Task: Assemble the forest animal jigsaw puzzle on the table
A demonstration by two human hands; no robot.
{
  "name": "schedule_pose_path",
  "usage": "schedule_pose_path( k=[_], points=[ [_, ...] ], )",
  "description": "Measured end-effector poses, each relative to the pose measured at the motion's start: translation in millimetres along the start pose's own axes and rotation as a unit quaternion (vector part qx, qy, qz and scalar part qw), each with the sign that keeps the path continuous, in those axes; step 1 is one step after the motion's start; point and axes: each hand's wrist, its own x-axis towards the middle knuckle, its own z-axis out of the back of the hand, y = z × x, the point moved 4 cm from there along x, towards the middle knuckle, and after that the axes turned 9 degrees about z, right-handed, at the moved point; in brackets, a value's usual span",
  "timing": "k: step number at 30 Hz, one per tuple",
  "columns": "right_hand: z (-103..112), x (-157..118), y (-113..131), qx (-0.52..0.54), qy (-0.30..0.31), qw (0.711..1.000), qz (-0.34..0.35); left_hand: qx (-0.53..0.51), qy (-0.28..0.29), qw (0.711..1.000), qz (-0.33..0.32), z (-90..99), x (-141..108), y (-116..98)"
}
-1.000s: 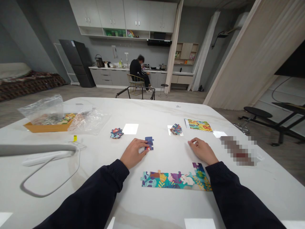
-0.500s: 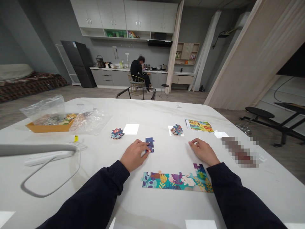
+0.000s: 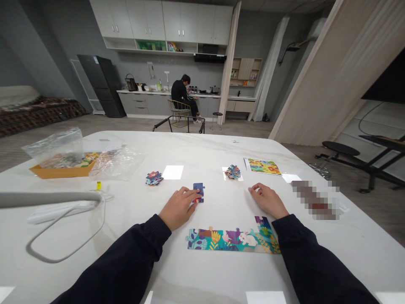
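Observation:
My left hand rests on the table with its thumb and fingers closed on a blue-purple puzzle piece; a second piece with a red patch lies partly hidden under the fingertips, seemingly joined to it. My right hand lies on the tabletop holding nothing, its fingers loosely bent and thumb apart. Between my forearms stretches a joined puzzle strip with a white rabbit and plants, its right end rising higher beside my right sleeve. Beyond the hands sit a left pile of puzzle pieces and a right pile.
On the white table, a yellow box with plastic bags stands at left. A grey cable loops nearby. At right lie a picture card and a blurred-out item. A person sits by the far kitchen counter.
The whole view has shifted slightly. Both hands stay almost where they were, the left still on the puzzle piece and the right still holding nothing.

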Motion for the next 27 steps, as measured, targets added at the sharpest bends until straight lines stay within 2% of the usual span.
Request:
schedule_pose_path(
  k=[8, 18, 22, 27],
  points=[
    [-1, 0, -1, 0.001, -0.002, 1.000, 0.002, -0.017, 0.000, 1.000, 0.002, -6.8, -1, 3],
    [-2, 1, -3, 0.006, -0.004, 1.000, 0.010, -0.081, 0.014, 0.997, 0.008, 0.0, 2, 11],
    [-2, 1, -3, 0.006, -0.009, 1.000, 0.008, -0.093, -0.006, 0.996, 0.008, -0.5, 1, 15],
    [-2, 1, -3, 0.015, -0.010, 1.000, 0.002, -0.114, -0.041, 0.992, 0.039, -2.5, 0, 20]
  ],
)
